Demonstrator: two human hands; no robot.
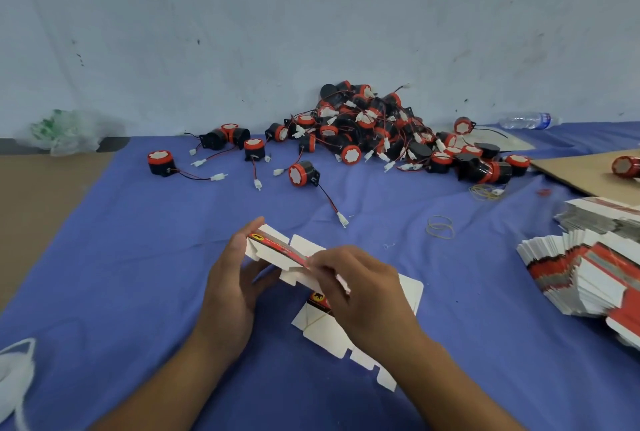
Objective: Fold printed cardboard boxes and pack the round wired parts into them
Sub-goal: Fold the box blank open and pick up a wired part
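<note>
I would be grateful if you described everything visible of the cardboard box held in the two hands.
The cardboard box is a thin blank, not yet folded up: white inside, with a red printed band and a yellow-and-black emblem near its left end. White tabbed flaps jut from its edges. It is held tilted above the blue cloth; the left hand grips its left end, the right hand pinches its right part.

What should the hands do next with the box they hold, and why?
Probably squeeze its edges to open it into a sleeve: the left hand and right hand grip the printed box, it looks nearly flat with flaps unfolded, and the round parts lie unpacked.
</note>
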